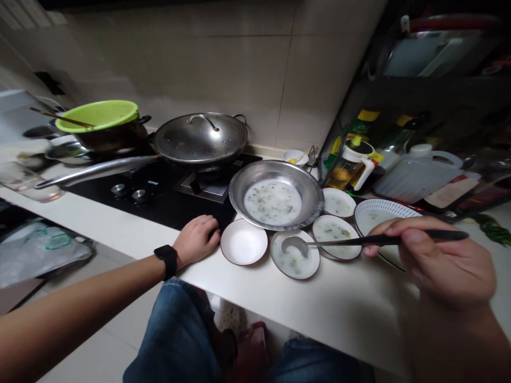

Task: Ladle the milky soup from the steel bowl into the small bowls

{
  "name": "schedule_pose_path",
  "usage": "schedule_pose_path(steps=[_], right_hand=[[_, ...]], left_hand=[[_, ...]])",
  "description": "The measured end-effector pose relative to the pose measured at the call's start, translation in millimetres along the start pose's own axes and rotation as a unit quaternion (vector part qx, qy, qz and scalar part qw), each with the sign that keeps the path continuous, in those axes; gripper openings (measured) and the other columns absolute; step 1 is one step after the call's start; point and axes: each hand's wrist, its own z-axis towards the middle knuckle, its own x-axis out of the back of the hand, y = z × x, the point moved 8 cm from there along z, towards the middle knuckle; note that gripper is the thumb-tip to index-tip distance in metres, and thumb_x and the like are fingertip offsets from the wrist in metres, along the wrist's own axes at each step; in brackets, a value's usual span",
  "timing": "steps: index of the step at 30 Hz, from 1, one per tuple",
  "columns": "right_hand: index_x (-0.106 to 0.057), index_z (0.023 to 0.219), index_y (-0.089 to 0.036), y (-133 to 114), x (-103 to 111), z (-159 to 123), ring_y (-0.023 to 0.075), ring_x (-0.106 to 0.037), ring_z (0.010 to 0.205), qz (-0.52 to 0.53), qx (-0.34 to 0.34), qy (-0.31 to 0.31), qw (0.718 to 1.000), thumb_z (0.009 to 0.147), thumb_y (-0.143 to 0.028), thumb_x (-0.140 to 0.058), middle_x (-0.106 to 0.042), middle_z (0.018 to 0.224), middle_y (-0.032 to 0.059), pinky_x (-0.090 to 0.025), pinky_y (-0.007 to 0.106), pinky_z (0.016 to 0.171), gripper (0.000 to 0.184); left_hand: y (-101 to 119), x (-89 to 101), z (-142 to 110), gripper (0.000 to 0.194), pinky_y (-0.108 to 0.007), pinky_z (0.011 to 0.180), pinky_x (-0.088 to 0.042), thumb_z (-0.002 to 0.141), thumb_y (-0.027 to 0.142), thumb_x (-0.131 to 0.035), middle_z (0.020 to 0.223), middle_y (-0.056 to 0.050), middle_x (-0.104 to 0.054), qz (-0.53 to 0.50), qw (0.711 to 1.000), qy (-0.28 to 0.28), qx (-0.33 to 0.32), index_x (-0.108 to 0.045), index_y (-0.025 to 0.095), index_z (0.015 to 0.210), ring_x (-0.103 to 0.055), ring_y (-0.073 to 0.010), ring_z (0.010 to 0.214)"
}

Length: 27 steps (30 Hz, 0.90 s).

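Observation:
My right hand [443, 260] grips the black handle of a metal ladle [331, 242]. The ladle's head dips into a small white bowl [295, 268] of whitish soup with green bits. My left hand [198, 240], wearing a dark watch, rests palm down on the counter edge by the hob, holding nothing, its fingers loosely bent. Just right of it stands a white bowl with no soup in it [244, 243]. Behind these bowls, a wide metal basin [311, 197] holds more of the soup. Two further small bowls, a nearer one [337, 255] and a farther one [339, 203], contain soup too.
A larger ribbed bowl [383, 206] is partly behind my right hand. On the black hob [163, 194] sits a lidded wok [202, 139], its long handle reaching left. A green basin [99, 114] tops a dark pot. Bottles and a plastic jug [419, 173] crowd the right side.

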Motion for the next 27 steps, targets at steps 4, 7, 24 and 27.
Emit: schedule_pose_path(steps=[4,7,24,27], right_hand=[[-0.076,0.078,-0.022,10.6,-7.2,7.7,0.0234,-0.072,0.049,0.012,-0.081,-0.015,0.997,0.082,-0.049,-0.085,-0.075,0.066,0.0064,-0.064,0.036,0.055,0.029],[-0.069,0.074,-0.02,29.2,-1.8,11.7,0.0237,-0.07,0.043,0.026,-0.199,0.052,0.978,0.065,-0.053,-0.095,-0.072,0.062,0.0037,-0.061,0.032,0.046,0.043],[-0.064,0.074,-0.018,17.9,9.5,13.2,0.0168,-0.061,0.033,0.047,-0.222,0.253,0.94,0.06,-0.018,-0.065,-0.065,0.048,0.005,-0.032,0.012,0.024,0.014],[-0.064,0.077,-0.018,22.5,12.0,16.5,0.018,-0.066,0.038,0.058,-0.178,0.266,0.946,0.065,-0.016,-0.067,-0.066,0.052,0.0016,-0.045,0.016,0.029,0.013]], left_hand=[[0.1,0.8,0.2,0.019,-0.039,0.077,-0.049,0.098,0.026,-0.049,0.081,-0.006,-0.063,0.0,1.0,0.003,-0.001,-0.058,0.022,0.082,-0.059,-0.0243,0.081],[1.1,1.2,0.5,0.019,-0.039,0.077,-0.049,0.098,0.025,-0.048,0.081,-0.006,-0.063,0.002,1.0,0.005,-0.005,-0.058,0.022,0.082,-0.059,-0.0243,0.081],[2.7,2.1,1.3,0.019,-0.039,0.076,-0.049,0.098,0.026,-0.048,0.081,-0.006,-0.063,0.005,1.0,0.0,-0.003,-0.056,0.023,0.081,-0.058,-0.0233,0.08],[3.5,2.9,1.8,0.02,-0.039,0.076,-0.049,0.098,0.026,-0.048,0.08,-0.006,-0.063,0.003,1.0,0.001,-0.002,-0.057,0.023,0.08,-0.058,-0.0236,0.08]])
